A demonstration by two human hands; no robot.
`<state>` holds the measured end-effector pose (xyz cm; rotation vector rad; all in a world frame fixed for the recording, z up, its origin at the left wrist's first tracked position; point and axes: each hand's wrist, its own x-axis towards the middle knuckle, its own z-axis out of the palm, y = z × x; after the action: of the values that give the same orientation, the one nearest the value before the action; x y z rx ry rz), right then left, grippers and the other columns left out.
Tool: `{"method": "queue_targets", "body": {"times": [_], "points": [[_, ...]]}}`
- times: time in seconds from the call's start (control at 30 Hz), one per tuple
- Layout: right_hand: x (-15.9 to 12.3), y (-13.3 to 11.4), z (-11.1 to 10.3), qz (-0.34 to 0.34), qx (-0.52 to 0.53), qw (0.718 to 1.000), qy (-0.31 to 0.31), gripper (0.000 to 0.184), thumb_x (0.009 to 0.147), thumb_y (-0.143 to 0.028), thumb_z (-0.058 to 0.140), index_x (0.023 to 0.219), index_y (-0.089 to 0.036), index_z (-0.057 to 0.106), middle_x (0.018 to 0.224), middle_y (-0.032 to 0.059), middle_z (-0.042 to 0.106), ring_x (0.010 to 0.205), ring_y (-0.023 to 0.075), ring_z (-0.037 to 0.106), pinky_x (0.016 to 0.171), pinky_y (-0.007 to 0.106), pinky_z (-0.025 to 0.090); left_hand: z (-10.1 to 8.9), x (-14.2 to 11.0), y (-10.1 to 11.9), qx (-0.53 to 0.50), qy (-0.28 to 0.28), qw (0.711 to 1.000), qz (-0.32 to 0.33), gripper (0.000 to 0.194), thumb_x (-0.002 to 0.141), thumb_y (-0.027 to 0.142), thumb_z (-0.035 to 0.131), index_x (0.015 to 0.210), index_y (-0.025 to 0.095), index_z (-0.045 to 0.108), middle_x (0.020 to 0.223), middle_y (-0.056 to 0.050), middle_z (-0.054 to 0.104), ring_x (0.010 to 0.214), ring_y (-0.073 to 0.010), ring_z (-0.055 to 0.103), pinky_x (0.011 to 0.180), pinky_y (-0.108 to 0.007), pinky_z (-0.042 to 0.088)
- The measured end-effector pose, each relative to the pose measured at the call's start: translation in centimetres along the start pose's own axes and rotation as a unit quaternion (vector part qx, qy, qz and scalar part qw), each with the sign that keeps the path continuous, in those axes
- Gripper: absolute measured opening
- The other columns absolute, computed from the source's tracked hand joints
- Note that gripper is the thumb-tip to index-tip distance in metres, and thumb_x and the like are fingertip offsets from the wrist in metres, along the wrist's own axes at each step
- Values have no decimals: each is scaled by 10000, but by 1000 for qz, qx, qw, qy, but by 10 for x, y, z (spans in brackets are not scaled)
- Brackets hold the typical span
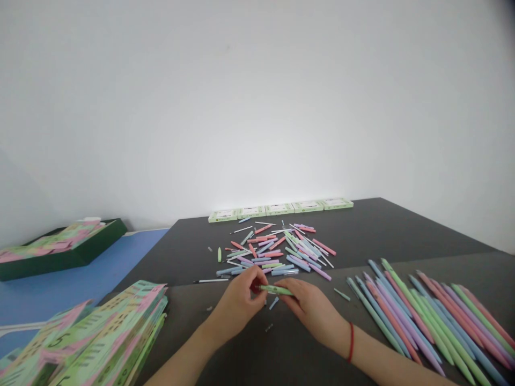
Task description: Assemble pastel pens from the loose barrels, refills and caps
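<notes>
In the head view, a light green pen part [277, 290] lies roughly level between my two hands. My left hand [241, 295] pinches its left end between thumb and fingertips, which hide that end. My right hand [311, 305], with a red cord at the wrist, is closed on its right end. Just below the hands lie a small blue clip piece [274, 303] and a small clear piece [269, 327]. Beyond them spreads a heap of pen barrels, caps and thin refills [277, 249] in pink, blue, purple and green.
Rows of coloured pens [426, 316] lie at the right, with a small green clip [341, 294] beside them. Printed packs [108, 332] are stacked at the left. A dark green tray [100, 241] holds more packs. Several flat boxes [279, 209] line the table's back edge.
</notes>
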<state>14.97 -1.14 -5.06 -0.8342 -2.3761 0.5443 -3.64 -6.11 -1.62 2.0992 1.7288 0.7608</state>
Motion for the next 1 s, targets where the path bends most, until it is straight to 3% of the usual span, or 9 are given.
{"method": "queue_targets", "body": {"times": [0.07,0.17,0.33,0.4,0.47,0.6,0.7,0.87,1.0], "points": [[-7,-2,-8,38,133,990,11,162,874,-170,526,1016,-206,595,916,12,673,818,155,618,736,248,475,4,-8,9,-78,33,996,10,77,786,134,486,814,205,486,795,8,561,720,-136,529,662,-227,426],[-15,-3,-11,95,300,949,9,77,842,-262,583,864,-188,595,725,-26,595,665,134,544,607,228,425,10,-23,19,-188,74,979,21,71,774,143,541,787,208,512,792,4,548,705,-138,521,646,-231,428],[-22,-2,2,161,573,803,-9,205,770,-364,673,815,-184,584,654,-48,515,583,105,476,568,218,406,18,-38,27,-203,101,974,-2,17,792,201,584,793,210,569,803,-9,562,707,-150,531,657,-247,435],[-22,-3,4,181,617,766,8,218,755,-369,686,823,-193,577,666,-52,505,568,97,474,565,218,411,23,-39,24,-191,77,978,-43,23,789,214,598,808,207,585,757,3,574,677,-148,532,642,-245,424],[-22,-5,2,179,597,782,21,213,747,-363,690,801,-193,572,658,-55,501,554,96,474,551,215,410,30,-39,19,-189,36,978,-84,24,787,213,607,808,203,600,701,21,579,646,-142,531,620,-236,407],[-23,-10,-6,122,420,899,29,103,798,-284,632,793,-189,593,718,-24,568,619,118,526,580,222,423,44,-40,10,-216,-39,969,-109,88,811,163,557,862,196,620,727,22,629,664,-139,576,625,-223,410],[-28,-15,-9,60,298,952,24,48,843,-210,571,829,-196,615,781,-3,603,699,134,555,648,232,427,49,-41,6,-212,-58,970,-105,145,842,141,502,885,197,628,689,29,633,656,-138,596,624,-218,409],[-36,-22,-9,-6,235,972,21,107,806,-113,563,872,-190,597,771,-12,583,678,124,531,636,217,401,48,-41,1,-195,-53,978,-58,199,846,100,474,850,213,637,738,30,638,729,-138,617,689,-213,417],[-33,-22,-4,50,291,955,-11,103,829,-112,535,882,-188,580,752,-23,596,647,113,531,609,203,399,49,-41,-3,-165,-61,982,-63,205,864,133,450,893,213,636,733,21,631,701,-150,602,671,-225,419]]}}
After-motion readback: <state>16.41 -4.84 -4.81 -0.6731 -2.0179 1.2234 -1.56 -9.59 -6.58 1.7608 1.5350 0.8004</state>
